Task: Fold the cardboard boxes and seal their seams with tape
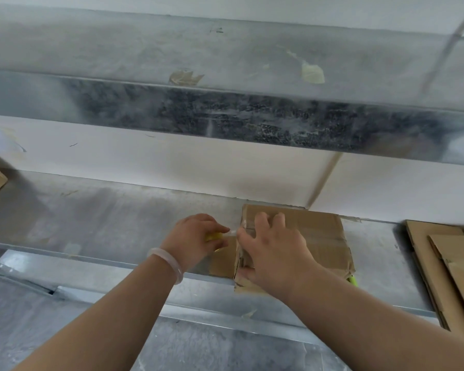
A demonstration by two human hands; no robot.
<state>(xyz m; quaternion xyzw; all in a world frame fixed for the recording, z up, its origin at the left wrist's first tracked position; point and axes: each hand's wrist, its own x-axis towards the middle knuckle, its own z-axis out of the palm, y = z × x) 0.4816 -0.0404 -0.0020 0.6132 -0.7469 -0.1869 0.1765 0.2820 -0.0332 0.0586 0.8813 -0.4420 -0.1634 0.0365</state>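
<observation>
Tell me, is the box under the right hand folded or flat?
Folded. The box shows a closed top and a side wall under the right hand; flat sheets lie beside it.

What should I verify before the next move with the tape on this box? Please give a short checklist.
1. Box held steady: the right hand presses flat on the cardboard box, fingers spread: ok.
2. Tape in grip: the left hand curls around the yellow tape dispenser: ok.
3. Tension: the tape strip runs stretched from the dispenser to the box's left edge: ok.
4. Left edge smooth: the cardboard looks crumpled there: not ok.
5. Top seam fully covered: the right hand hides part of it: cannot tell.
</observation>
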